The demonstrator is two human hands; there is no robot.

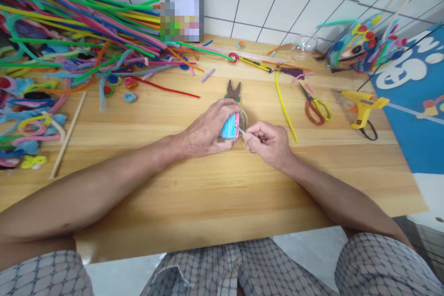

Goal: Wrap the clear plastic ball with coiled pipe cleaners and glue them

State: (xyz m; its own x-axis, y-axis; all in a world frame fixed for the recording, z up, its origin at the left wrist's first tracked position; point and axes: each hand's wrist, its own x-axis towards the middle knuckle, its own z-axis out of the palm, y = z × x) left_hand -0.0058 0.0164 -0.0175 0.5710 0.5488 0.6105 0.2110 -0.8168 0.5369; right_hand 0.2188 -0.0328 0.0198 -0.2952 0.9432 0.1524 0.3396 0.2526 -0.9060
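My left hand (210, 129) curls around a small piece wound from blue pipe cleaners (228, 128), which has a pink edge on its right side. From the right, my right hand (268, 142) pinches a thin, pale, narrow strip (240, 130) whose tip meets the pink edge. What kind of thing the strip is I cannot make out. Just beyond my left fingers lie pliers (233, 90), jaws pointing away, their handles mostly hidden. A tan, ring-like shape (245, 120) shows behind the piece, partly covered.
Bundled pipe cleaners (104, 23) crowd the back left, near a wooden stick (68, 134). Scissors (314, 106), a yellow pipe cleaner (285, 108) and a yellow glue gun (363, 107) lie to the right. A yellow cutter (255, 64) and a colourful fish-like figure (360, 48) are at the back.
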